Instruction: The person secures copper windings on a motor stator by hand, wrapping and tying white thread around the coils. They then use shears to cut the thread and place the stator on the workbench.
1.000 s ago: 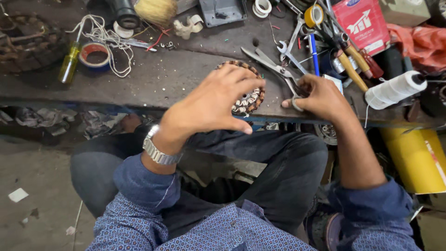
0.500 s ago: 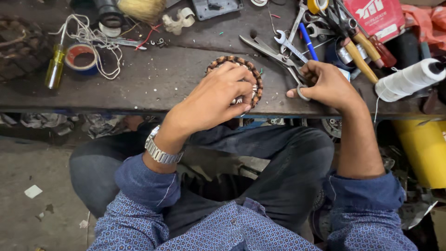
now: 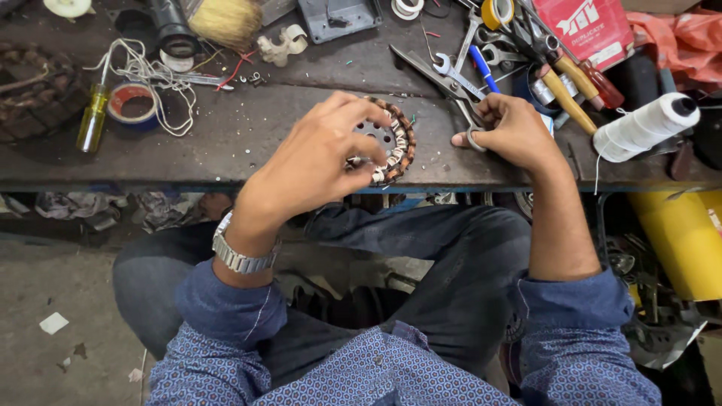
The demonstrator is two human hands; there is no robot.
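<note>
- Head view, centre of the frame: the left hand (image 3: 320, 162) is curled over a ring-shaped wound stator (image 3: 391, 149) with copper-brown coils around a pale metal hub, its fingertips clamped on the near rim and tipping the ring up off the dark surface (image 3: 248, 143).
- Right of centre, the right hand (image 3: 508, 131) is closed around the handles of a pair of scissors (image 3: 451, 86), one finger through a loop; the blades point toward the upper left and lie apart from the stator.
- Upper right holds a heap of spanners (image 3: 451, 71), screwdrivers (image 3: 564, 79) and a red packet (image 3: 583, 30); a white thread spool (image 3: 643, 128) lies at the right edge with a loose strand hanging down.
- Left side shows a roll of blue tape (image 3: 131, 105), a tangle of white cord (image 3: 147, 75) and a yellow-handled screwdriver (image 3: 92, 119).
- To do this step well, I judge the ring should stay pinched firmly at the rim, so the windings face the scissors and do not roll.
- The blades would best approach slowly, tips only, cutting tie thread or lead ends rather than the enamelled wire.
- Bracing the right wrist on the surface edge should steady the cut, and keeping left fingertips clear of the blade path seems wise.
</note>
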